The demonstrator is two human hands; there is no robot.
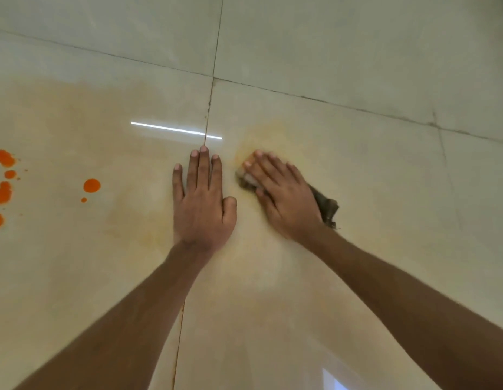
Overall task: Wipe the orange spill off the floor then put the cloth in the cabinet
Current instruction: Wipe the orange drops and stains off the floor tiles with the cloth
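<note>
My right hand point(281, 194) presses a dark, crumpled cloth point(326, 206) flat against the glossy beige floor tile; the cloth shows at my fingertips and behind my palm, the rest is hidden under the hand. A pale orange smear point(261, 139) lies just beyond those fingertips. My left hand point(202, 201) rests flat on the floor beside it, fingers apart, holding nothing. Bright orange spill drops point(92, 185) and larger blobs point(4, 158) sit at the far left of the view. No cabinet is in view.
Tile grout lines point(209, 108) cross just ahead of my hands, one tinted orange. A ceiling light's reflection point(174, 129) streaks the floor. A faint orange haze point(76, 114) covers the left tile.
</note>
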